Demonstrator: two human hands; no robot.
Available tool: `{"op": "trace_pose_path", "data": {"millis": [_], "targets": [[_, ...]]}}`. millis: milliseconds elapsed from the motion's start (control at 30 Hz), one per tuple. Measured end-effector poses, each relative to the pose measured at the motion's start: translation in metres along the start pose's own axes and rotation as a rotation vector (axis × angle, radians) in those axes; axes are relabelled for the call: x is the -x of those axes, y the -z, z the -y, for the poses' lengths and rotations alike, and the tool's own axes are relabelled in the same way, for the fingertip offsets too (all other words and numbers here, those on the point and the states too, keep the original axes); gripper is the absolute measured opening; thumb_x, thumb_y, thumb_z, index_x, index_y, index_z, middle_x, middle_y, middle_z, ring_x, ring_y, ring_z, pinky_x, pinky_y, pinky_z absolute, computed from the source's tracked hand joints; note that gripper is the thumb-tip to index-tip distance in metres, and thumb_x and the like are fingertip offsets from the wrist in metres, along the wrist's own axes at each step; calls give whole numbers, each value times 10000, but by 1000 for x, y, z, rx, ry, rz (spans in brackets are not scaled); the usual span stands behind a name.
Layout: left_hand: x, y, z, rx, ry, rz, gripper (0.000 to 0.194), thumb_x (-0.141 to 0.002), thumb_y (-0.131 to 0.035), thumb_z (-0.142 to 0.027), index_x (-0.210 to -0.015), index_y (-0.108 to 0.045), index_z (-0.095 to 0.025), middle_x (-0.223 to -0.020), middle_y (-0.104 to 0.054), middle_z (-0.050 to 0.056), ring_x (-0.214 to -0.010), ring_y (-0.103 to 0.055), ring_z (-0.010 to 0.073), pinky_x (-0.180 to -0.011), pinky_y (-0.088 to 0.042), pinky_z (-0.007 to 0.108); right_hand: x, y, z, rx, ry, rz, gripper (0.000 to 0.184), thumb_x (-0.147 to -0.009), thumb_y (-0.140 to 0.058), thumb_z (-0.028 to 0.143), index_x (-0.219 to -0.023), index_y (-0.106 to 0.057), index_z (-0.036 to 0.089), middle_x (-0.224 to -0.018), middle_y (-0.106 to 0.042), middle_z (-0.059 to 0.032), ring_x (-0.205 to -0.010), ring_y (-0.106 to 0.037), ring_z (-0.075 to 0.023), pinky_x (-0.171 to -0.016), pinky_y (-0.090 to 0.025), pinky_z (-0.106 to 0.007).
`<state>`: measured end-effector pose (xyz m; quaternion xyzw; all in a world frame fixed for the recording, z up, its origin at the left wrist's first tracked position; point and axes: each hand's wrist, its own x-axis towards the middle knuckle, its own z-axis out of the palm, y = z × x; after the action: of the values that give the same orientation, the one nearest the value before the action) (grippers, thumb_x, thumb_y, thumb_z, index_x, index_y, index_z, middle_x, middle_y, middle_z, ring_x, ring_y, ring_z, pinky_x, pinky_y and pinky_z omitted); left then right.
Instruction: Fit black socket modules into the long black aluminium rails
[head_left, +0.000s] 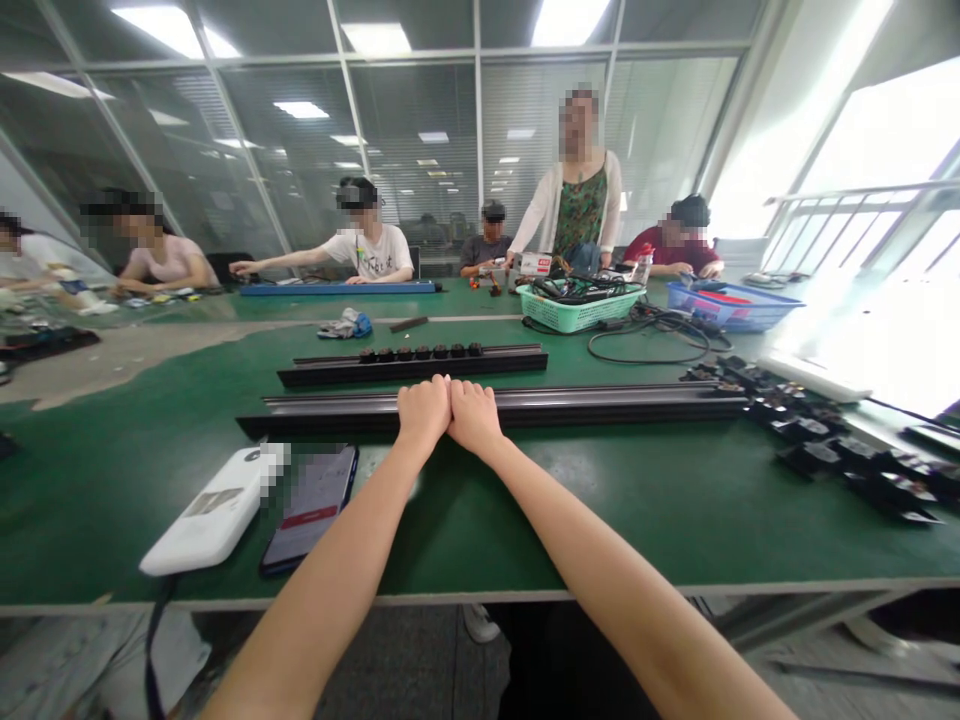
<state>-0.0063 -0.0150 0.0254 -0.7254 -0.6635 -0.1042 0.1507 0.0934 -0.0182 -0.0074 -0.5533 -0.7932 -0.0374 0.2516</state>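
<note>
My left hand [424,408] and my right hand [475,410] are both closed into fists, pressed side by side with the thumbs meeting between them. In the view they cover the middle of a long black rail [615,403] with a silvery channel along its top. The curled fingers face away, so their insides are hidden, and I cannot tell whether they touch the rail. Just beyond lies a shorter black rail [345,372], with several round black parts [422,352] in a row on it.
A white device [214,515] with a cable and a phone [311,510] lie left of my forearms. Black parts [817,440] are heaped on the right. Farther back are a green basket [577,312] of cables and a blue basket [731,308]. Several people sit or stand around the table.
</note>
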Motion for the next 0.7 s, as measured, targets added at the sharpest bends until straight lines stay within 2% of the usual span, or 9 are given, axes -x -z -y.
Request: {"op": "trace_pose_path", "data": {"millis": [100, 200, 367, 567, 700], "targets": [[-1, -2, 0, 12, 12, -29, 603, -1074, -113, -342, -1081, -667, -103, -948, -758, 190, -959, -736, 314, -846, -468, 407, 2, -2, -1, 13, -25, -21, 270, -955, -418, 254, -1165, -568, 175, -1154, -663, -187, -1037, -578, -339, -888, -418, -459], [-2, -4, 0, 30, -1, -62, 622, -1078, -98, -375, -1074, -661, -110, -922, -759, 179, -929, -739, 314, -834, -472, 403, 0, -1, 1, 17, -103, -12, 281, -994, -339, 219, -1153, -568, 187, -1126, -681, -178, -1027, -593, -312, -831, -448, -410], [-2, -4, -3, 44, -91, -44, 533, -1085, -161, -372, -1090, -638, -134, -940, -765, 155, -919, -742, 291, -830, -473, 380, -1, -2, 0, 100, -226, -66, 311, -1044, -287, 249, -1131, -580, 193, -1120, -698, -152, -1053, -635, -272, -844, -458, -365], [-1, -5, -6, 31, -145, -40, 446, -1082, -222, -321, -1070, -633, -149, -950, -768, 133, -916, -741, 285, -820, -468, 372, 1, -4, -5, 131, -224, 16, 329, -1062, -235, 252, -1181, -532, 176, -960, -748, -126, -891, -719, -244, -836, -450, -363], [-3, -8, -3, 51, -174, -54, 416, -1078, -253, -322, -1050, -636, -163, -961, -769, 125, -913, -737, 279, -803, -463, 363, 1, -2, -5, 113, -228, 16, 309, -1059, -263, 261, -1161, -544, 182, -962, -753, -121, -891, -722, -240, -833, -434, -350]]}}
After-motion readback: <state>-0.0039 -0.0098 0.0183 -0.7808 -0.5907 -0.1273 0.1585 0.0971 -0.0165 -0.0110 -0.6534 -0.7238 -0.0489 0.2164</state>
